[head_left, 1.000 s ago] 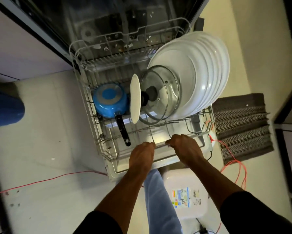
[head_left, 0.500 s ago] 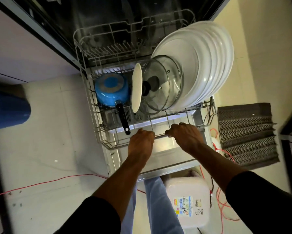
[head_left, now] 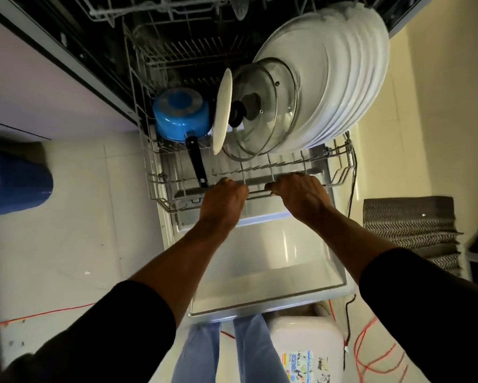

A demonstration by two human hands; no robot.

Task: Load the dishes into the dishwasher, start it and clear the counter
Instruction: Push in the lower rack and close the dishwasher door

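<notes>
**Rack held at its front rail by both grips**

We look straight down at an open dishwasher. Its door (head_left: 260, 258) lies flat and the lower rack (head_left: 160, 194) sits partly over it, with the rack's rear part inside the dark tub.

The left grip (head_left: 226, 200) is clamped on the rack's front rail, fingers curled over the wire and the back of the hand towards us. The right grip (head_left: 298, 194) is clamped on the same rail just to the right. A short stretch of bare wire shows between the two. Both forearms reach out of dark sleeves.

All the dishes we can see stand in this rack:
- A blue saucepan (head_left: 181, 117) sits upside down on the left side. Its black handle (head_left: 196, 161) points towards the front rail and ends just beside the left grip, though we cannot tell whether they touch.
- A small white plate (head_left: 222, 111) stands on edge just right of the saucepan.
- A glass lid (head_left: 268, 106) stands on edge beside it, with its dark knob facing the small plate.
- A row of large white plates (head_left: 342, 78) fills the right side behind the lid, all on edge and leaning.

The upper rack (head_left: 163, 6) shows at the top edge of the view.

On the pale tiled floor (head_left: 80, 217), a blue bin (head_left: 14, 183) stands at the left and a striped mat (head_left: 412, 225) lies at the right. A white jug (head_left: 304, 346) with a printed label sits below the door's edge, and a red cable (head_left: 370, 346) loops beside it.
</notes>
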